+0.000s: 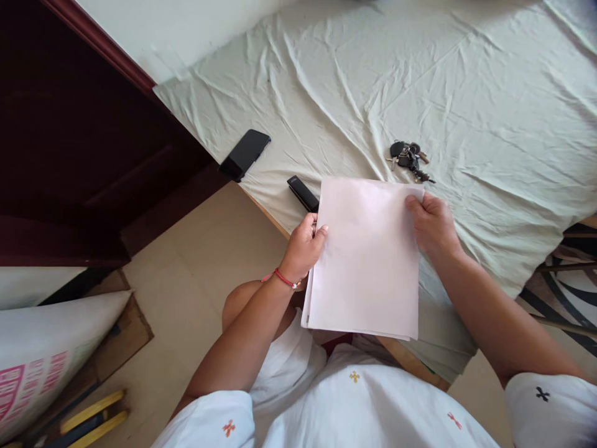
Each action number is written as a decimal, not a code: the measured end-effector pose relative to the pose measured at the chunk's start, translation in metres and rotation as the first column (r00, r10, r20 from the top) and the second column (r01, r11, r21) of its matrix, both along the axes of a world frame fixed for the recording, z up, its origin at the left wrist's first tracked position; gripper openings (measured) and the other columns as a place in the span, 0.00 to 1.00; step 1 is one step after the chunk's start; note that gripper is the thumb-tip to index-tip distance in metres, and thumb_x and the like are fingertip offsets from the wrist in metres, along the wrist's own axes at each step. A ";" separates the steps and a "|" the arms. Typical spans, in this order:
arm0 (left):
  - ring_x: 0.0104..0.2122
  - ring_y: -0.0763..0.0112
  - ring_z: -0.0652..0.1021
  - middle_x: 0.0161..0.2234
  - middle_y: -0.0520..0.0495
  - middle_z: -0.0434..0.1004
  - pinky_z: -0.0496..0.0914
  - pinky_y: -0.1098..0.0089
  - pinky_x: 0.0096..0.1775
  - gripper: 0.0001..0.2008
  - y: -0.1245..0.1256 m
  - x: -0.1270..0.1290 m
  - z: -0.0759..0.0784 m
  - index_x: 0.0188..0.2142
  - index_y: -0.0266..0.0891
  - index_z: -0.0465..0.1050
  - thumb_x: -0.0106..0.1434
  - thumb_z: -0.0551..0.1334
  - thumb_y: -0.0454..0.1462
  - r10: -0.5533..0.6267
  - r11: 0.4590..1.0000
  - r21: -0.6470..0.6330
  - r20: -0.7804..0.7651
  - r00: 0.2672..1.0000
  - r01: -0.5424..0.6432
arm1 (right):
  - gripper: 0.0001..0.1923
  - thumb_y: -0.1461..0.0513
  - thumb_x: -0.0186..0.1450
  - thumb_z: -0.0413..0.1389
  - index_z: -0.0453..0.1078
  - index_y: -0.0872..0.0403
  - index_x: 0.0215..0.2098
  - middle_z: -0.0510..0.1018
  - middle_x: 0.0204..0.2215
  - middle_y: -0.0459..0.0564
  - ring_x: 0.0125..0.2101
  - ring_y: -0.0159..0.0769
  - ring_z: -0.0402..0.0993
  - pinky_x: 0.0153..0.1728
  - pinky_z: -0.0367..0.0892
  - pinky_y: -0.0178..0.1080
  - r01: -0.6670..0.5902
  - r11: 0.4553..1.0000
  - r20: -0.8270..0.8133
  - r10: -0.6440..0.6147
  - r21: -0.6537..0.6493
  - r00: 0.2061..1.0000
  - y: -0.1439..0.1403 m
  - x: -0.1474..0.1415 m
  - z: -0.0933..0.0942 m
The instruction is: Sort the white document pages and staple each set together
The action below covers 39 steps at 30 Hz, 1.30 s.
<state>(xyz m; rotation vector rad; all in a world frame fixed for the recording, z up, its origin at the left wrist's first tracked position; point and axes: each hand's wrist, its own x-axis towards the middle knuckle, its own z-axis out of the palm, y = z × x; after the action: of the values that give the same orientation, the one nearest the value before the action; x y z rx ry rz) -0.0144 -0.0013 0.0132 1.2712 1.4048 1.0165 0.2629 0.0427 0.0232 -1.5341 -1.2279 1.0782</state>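
A thin stack of white paper sheets (368, 261) is held up between my two hands, over the near edge of the table. My left hand (304, 246) grips the stack's left edge, thumb on top and fingers behind. At the upper right corner my right hand (433, 224) pinches the sheets, its thumb on the front; its other fingers are partly hidden behind the paper. The sheets are slightly out of line at the lower left. Just beyond my left hand lies a black stapler (303, 193), its near end partly covered by the paper.
A pale green wrinkled cloth (489, 112) covers the table. A black phone (245, 154) lies at its left edge, and a bunch of keys (409, 159) rests behind the paper. On the floor to the left are a printed white sack (56, 354) and yellow-black handles (93, 420).
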 end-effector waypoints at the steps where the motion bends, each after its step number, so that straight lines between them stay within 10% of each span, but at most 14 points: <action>1: 0.25 0.69 0.71 0.27 0.52 0.74 0.66 0.69 0.31 0.09 0.000 0.000 -0.002 0.42 0.43 0.72 0.69 0.64 0.44 0.009 1.000 -0.007 0.017 1.000 -0.009 | 0.18 0.45 0.67 0.62 0.69 0.48 0.30 0.71 0.22 0.43 0.21 0.32 0.64 0.21 0.58 0.36 0.004 1.000 -0.043 -0.004 -0.004 0.999 -0.001 -0.001 0.001; 11: 0.28 0.69 0.69 0.25 0.55 0.64 0.62 0.68 0.34 0.09 -0.007 0.004 0.003 0.36 0.44 0.64 0.75 0.59 0.41 0.112 0.986 0.149 -0.258 0.960 -0.075 | 0.20 0.42 0.61 0.66 0.69 0.46 0.33 0.79 0.26 0.46 0.29 0.42 0.80 0.23 0.70 0.39 0.057 0.994 -0.243 -0.078 -0.095 0.967 -0.002 -0.022 0.002; 17: 0.27 0.70 0.63 0.26 0.55 0.59 0.60 0.68 0.33 0.12 -0.005 -0.005 0.002 0.36 0.44 0.63 0.77 0.56 0.45 0.185 0.968 0.194 -0.132 0.974 -0.157 | 0.25 0.43 0.54 0.73 0.75 0.46 0.41 0.86 0.40 0.48 0.46 0.48 0.85 0.39 0.81 0.45 -0.010 0.993 -0.471 -0.047 -0.119 0.881 -0.007 -0.024 0.010; 23: 0.31 0.70 0.67 0.30 0.53 0.63 0.67 0.69 0.37 0.22 0.003 -0.007 0.001 0.36 0.45 0.63 0.74 0.56 0.58 0.258 0.937 0.234 0.037 0.965 -0.260 | 0.24 0.46 0.50 0.77 0.78 0.48 0.37 0.87 0.36 0.50 0.39 0.50 0.86 0.37 0.83 0.49 -0.226 0.944 -0.506 0.078 -0.239 0.859 -0.016 -0.024 0.009; 31: 0.34 0.67 0.73 0.32 0.50 0.67 0.71 0.66 0.39 0.29 0.017 0.010 0.002 0.37 0.44 0.65 0.68 0.56 0.67 0.232 0.951 0.193 0.069 0.970 -0.241 | 0.20 0.44 0.60 0.71 0.79 0.43 0.44 0.86 0.48 0.49 0.57 0.55 0.80 0.48 0.81 0.53 0.028 0.990 -0.339 0.019 0.136 0.941 -0.005 -0.029 0.044; 39: 0.46 0.58 0.79 0.35 0.45 0.75 0.74 0.58 0.52 0.35 0.033 0.014 0.004 0.43 0.44 0.72 0.66 0.52 0.71 0.278 0.867 0.428 0.011 0.960 -0.256 | 0.18 0.43 0.56 0.74 0.81 0.40 0.39 0.85 0.48 0.47 0.61 0.57 0.77 0.51 0.79 0.54 0.029 0.944 -0.374 0.102 0.328 0.922 -0.001 -0.019 0.059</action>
<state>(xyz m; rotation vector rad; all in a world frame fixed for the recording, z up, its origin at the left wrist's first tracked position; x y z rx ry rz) -0.0009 0.0317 0.0176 1.4447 1.4753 1.5583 0.2437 0.0417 0.0818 -0.9887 -1.0945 1.0762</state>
